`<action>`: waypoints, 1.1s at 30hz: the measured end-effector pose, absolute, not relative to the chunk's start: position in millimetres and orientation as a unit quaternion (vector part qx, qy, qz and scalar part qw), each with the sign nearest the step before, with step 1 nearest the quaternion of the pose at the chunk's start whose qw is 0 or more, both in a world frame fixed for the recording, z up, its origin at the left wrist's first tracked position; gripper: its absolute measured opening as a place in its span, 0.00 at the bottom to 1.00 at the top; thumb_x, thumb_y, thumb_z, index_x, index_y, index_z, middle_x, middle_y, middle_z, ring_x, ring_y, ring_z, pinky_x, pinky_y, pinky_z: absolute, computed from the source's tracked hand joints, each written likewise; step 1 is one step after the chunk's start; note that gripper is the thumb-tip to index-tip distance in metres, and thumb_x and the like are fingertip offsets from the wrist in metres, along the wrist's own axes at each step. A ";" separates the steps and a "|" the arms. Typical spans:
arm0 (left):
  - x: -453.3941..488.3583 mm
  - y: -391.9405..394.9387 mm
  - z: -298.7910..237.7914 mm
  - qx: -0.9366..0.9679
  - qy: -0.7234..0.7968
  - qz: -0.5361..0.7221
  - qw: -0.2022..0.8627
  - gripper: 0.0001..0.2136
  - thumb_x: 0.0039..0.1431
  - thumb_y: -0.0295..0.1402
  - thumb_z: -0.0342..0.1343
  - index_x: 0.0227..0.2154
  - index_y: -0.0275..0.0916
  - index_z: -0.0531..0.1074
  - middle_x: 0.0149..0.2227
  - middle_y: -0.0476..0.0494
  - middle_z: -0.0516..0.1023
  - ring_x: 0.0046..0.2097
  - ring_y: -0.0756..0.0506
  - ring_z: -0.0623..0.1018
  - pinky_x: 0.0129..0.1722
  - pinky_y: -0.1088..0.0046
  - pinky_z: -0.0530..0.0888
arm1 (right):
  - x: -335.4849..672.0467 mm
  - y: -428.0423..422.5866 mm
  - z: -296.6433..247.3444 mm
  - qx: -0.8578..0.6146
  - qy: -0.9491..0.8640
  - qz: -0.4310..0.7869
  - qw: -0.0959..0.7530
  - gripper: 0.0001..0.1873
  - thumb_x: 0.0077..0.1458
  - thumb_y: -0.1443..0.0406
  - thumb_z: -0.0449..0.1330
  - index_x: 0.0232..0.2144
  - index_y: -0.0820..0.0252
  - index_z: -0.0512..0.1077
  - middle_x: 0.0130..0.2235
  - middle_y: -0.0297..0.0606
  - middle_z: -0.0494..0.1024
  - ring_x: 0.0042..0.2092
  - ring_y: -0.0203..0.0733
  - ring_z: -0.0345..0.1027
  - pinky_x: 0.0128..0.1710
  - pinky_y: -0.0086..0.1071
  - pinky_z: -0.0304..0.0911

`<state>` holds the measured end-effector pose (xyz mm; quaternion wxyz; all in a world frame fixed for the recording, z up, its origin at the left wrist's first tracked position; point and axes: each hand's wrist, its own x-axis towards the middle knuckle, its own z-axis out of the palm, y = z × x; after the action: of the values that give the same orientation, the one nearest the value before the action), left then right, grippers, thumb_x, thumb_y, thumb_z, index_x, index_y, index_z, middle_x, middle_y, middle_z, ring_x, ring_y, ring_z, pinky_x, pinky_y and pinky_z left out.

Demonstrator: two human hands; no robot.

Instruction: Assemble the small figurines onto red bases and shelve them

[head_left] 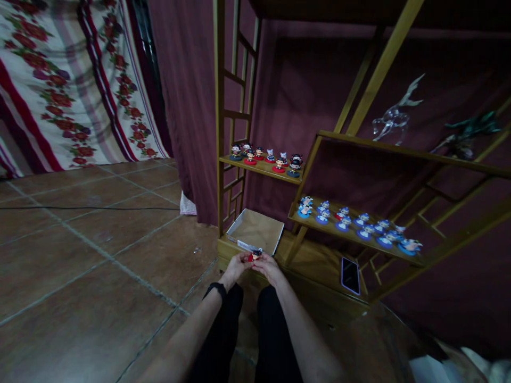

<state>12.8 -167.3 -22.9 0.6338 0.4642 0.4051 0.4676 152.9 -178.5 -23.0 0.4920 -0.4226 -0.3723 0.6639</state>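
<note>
Between my two hands is a small red figurine (254, 256) with a dark top, held in front of the shelf's lowest board. The fingers of my left hand (238, 264) close on its left side. On the other side, my right hand (269, 267) grips it too. Just behind it lies a shallow open box (259, 229) with a pale brown inside. Similar red and dark figurines (278, 165) stand grouped on the small shelf (259, 167) above the box.
Blue and white figurines (343, 221) line the middle right shelf. Below them lies a phone (350, 275). Higher up stand a clear glass deer (393, 122) and a dark green ornament (467, 135). A black cable (91, 208) crosses the tiled floor at left.
</note>
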 end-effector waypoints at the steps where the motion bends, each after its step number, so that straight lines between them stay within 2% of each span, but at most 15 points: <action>1: 13.6 -167.7 -22.0 0.461 0.403 0.470 0.636 0.19 0.31 0.29 0.67 0.32 0.32 0.73 0.25 0.47 0.76 0.26 0.50 0.73 0.30 0.76 0.68 | 152.7 -178.0 -22.7 -0.419 -0.371 0.666 0.493 0.20 0.32 0.65 0.68 0.33 0.60 0.71 0.34 0.36 0.77 0.38 0.42 0.71 0.42 0.38 0.65; 7: 18.4 -163.4 -28.9 0.462 0.437 0.493 0.594 0.18 0.30 0.29 0.67 0.30 0.33 0.73 0.24 0.48 0.75 0.26 0.50 0.72 0.31 0.74 0.69 | 153.7 -173.2 -25.1 -0.455 -0.372 0.643 0.491 0.19 0.32 0.65 0.66 0.33 0.59 0.71 0.34 0.35 0.76 0.37 0.40 0.71 0.38 0.33 0.64; 13: 22.3 -162.1 -32.4 0.503 0.433 0.504 0.553 0.16 0.31 0.28 0.65 0.29 0.34 0.73 0.24 0.49 0.74 0.27 0.50 0.72 0.32 0.74 0.69 | 154.9 -173.8 -25.8 -0.474 -0.406 0.603 0.496 0.19 0.34 0.59 0.66 0.32 0.60 0.72 0.32 0.36 0.76 0.33 0.38 0.69 0.31 0.28 0.62; 17: 20.6 -167.1 -26.1 0.493 0.407 0.491 0.592 0.21 0.31 0.28 0.66 0.35 0.36 0.73 0.29 0.47 0.76 0.32 0.48 0.73 0.36 0.71 0.69 | 153.9 -175.9 -24.1 -0.433 -0.390 0.640 0.502 0.20 0.33 0.59 0.66 0.32 0.60 0.71 0.33 0.36 0.75 0.33 0.38 0.69 0.33 0.31 0.64; 21: 15.8 -169.4 -22.3 0.467 0.372 0.472 0.648 0.22 0.31 0.28 0.67 0.36 0.36 0.72 0.33 0.45 0.77 0.36 0.47 0.74 0.39 0.70 0.69 | 153.7 -175.4 -24.4 -0.445 -0.379 0.636 0.503 0.18 0.32 0.60 0.67 0.29 0.60 0.71 0.28 0.33 0.74 0.30 0.36 0.68 0.33 0.32 0.65; 28: 12.8 -168.8 -18.8 0.435 0.418 0.451 0.658 0.22 0.36 0.33 0.66 0.39 0.35 0.73 0.33 0.43 0.77 0.31 0.50 0.74 0.31 0.76 0.67 | 150.0 -172.4 -25.4 -0.474 -0.374 0.608 0.516 0.18 0.31 0.61 0.67 0.28 0.61 0.71 0.29 0.33 0.73 0.29 0.35 0.68 0.32 0.30 0.65; 33: 8.5 -169.3 -18.6 0.354 0.419 0.467 0.693 0.15 0.42 0.37 0.64 0.33 0.34 0.73 0.27 0.44 0.76 0.28 0.51 0.74 0.30 0.76 0.68 | 150.2 -171.3 -25.7 -0.447 -0.317 0.599 0.584 0.18 0.29 0.63 0.68 0.27 0.60 0.70 0.30 0.33 0.71 0.30 0.34 0.67 0.34 0.33 0.67</action>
<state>8.5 -169.3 -18.6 0.6933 0.3544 0.4190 0.4671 150.2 -171.3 -25.7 0.5837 -0.4472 -0.3172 0.5989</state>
